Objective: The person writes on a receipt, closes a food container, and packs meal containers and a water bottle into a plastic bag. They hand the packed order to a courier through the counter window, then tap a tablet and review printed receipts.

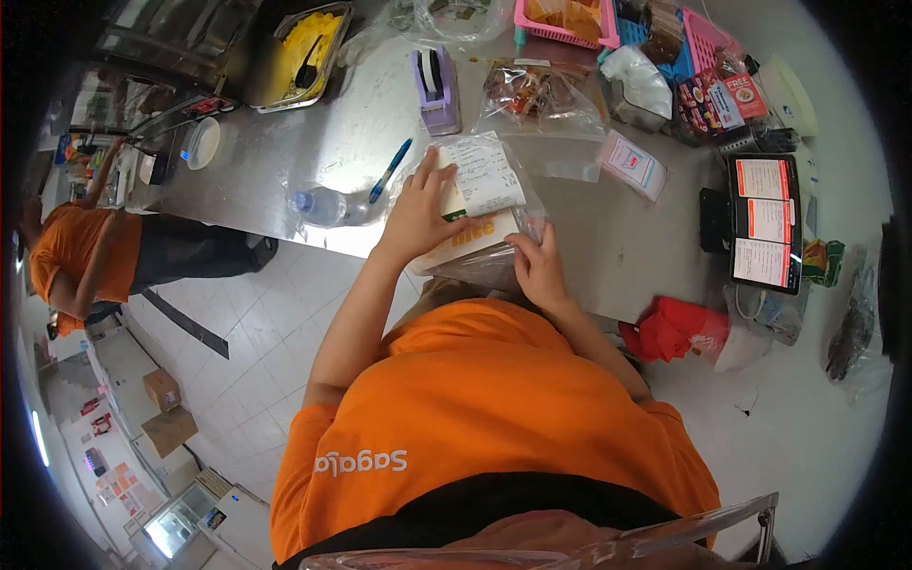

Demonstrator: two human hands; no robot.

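A white food box (467, 245) with orange and green print lies in a clear plastic bag (529, 200) at the counter's front edge. On top of it rests a printed receipt (487, 172). My left hand (418, 211) lies flat with fingers apart across the box and the receipt's left side. At the box's right side, my right hand (540, 269) has its fingers closed on the bag's edge. Left of the box are a blue pen (390, 171) and a clear plastic bottle (328, 206) on its side. A purple tape dispenser (438, 104) stands behind.
A metal tray (313, 59) of yellow food sits at the back left. Filled clear bags (539, 95) and a pink basket (567, 24) are at the back. A tablet (765, 223) and red cloth (673, 329) are to the right. Another person (85, 249) in orange stands at left.
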